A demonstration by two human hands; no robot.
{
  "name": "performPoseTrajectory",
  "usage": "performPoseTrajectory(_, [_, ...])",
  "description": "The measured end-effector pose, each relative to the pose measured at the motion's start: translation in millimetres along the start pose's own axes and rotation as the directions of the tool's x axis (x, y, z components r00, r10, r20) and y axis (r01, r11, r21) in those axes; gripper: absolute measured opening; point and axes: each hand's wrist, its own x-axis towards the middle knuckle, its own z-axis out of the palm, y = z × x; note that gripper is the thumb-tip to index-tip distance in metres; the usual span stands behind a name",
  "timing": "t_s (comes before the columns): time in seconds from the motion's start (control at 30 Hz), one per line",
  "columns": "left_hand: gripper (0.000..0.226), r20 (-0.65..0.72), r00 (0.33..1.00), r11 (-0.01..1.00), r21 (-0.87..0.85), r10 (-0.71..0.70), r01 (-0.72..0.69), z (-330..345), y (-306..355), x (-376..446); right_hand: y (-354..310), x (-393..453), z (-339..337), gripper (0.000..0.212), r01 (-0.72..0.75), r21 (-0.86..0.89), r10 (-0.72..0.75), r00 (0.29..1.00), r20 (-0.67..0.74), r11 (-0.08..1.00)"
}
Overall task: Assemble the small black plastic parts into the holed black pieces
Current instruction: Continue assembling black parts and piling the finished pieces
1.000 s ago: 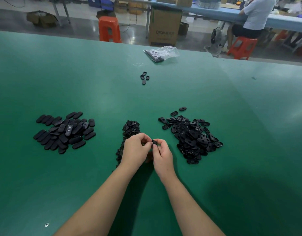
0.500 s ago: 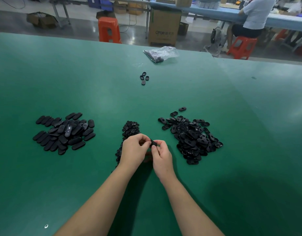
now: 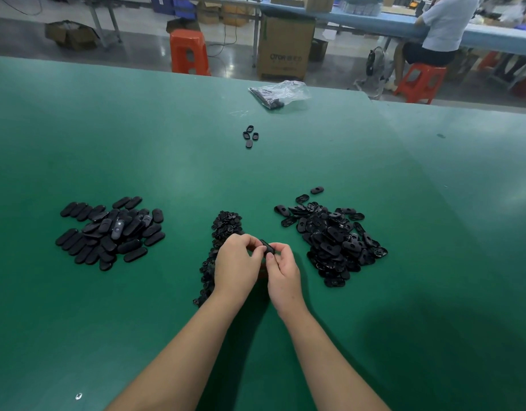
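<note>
Three black heaps around left hand [image 3: 235, 262] and right hand [image 3: 282, 272], both pinching one black piece [image 3: 267, 247].

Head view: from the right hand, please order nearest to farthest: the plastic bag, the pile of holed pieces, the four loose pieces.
From the right hand:
1. Pile of holed pieces, just to its right.
2. Four loose pieces, farther up the table.
3. Plastic bag, at the far edge.

Soft overhead light pools pale on the green table [image 3: 167, 161]; shadow darkens the near right; edges bow outward.
</note>
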Motion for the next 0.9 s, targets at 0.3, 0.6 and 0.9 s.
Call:
performPoseTrajectory(0.3, [0.014, -0.053, 0.972, 0.967, 0.129, 0.229, -0.22, 0, -2, -14, 2, 3, 0, 0.014, -0.027, 0.068, 0.03, 0.999, -0.041, 0.997])
performPoseTrajectory(0.6, [0.022, 0.003, 0.972, 0.972, 0.013, 0.233, -0.233, -6, -12, -16, 5, 7, -1, 0.016, -0.039, 0.081, 0.042, 0.999, -0.032, 0.996])
performPoseTrajectory(0.9, [0.02, 0.139, 0.985, 0.994, 0.013, 0.103, -0.105, -13, -10, 1, 4, 7, -1, 0.015, -0.03, 0.043, 0.03, 1.0, 0.01, 0.999])
